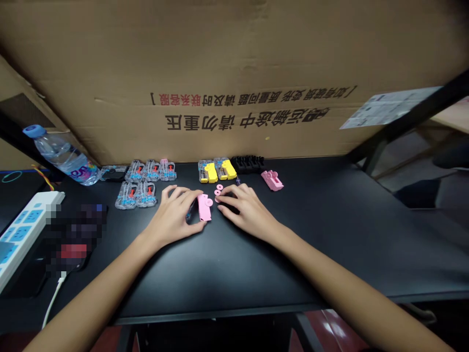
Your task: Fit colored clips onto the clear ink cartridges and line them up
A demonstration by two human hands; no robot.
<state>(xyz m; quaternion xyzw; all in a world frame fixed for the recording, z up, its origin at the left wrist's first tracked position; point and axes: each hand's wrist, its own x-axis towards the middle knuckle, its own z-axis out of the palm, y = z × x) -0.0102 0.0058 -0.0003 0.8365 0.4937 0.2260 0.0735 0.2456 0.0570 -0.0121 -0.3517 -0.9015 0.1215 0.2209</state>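
My left hand (178, 213) is closed around the sides of a pink plastic casing (204, 209), its thumb at the lower end and fingers at the upper. A round pink disc sits on the casing's right side, and a bit of clear, bluish plastic shows behind it. My right hand (244, 208) is just to the right, fingers bent, with index finger and thumb tips at a small pink disc (217, 199) partly hidden by them. Two more pink discs (219, 187) lie just beyond on the black table. A small dark purple piece (238, 181) shows behind my right knuckles.
Several clear casings with red and blue parts (136, 194) lie left of my hands. Behind are two yellow-and-clear casings (217, 170), a row of black parts (248, 164) and another pink casing (272, 180). A bottle (68, 156), power strip (27, 222) and phone (75, 239) are left; cardboard (234, 58) stands behind.
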